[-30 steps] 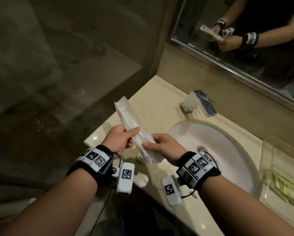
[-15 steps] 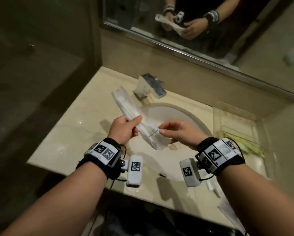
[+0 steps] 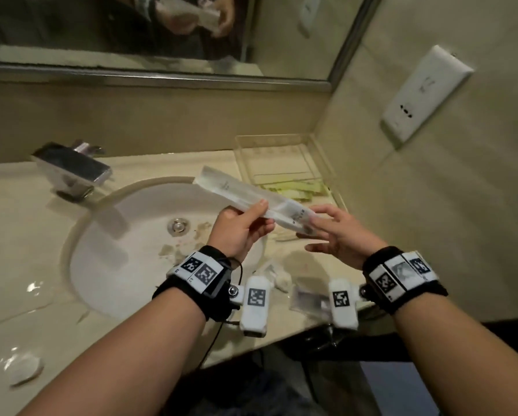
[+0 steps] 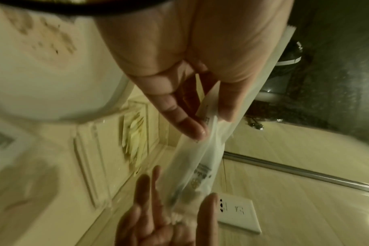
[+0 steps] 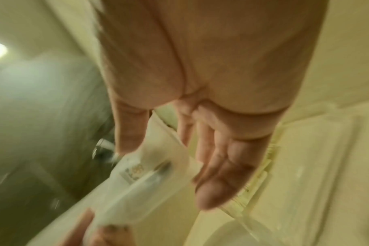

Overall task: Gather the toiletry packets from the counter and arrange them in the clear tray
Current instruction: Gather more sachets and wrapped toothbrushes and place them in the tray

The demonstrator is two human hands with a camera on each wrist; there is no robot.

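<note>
Head view: our left hand point(image 3: 239, 232) pinches the long packet point(image 3: 248, 196) mid-length, our right hand point(image 3: 338, 235), fingers spread, steadies its near end, aiming toward the tray point(image 3: 326, 163) at the counter's point(image 3: 26, 265) back-right corner.

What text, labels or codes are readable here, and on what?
No word reads legibly in any view.
Long white packet: dark print and a logo near the end at the right hand, too blurred to read.
Wall socket plate: small markings, too small to read.
Wrist bands: black-and-white square codes, no letters legible.
Left hand covers no print that shows.
</note>
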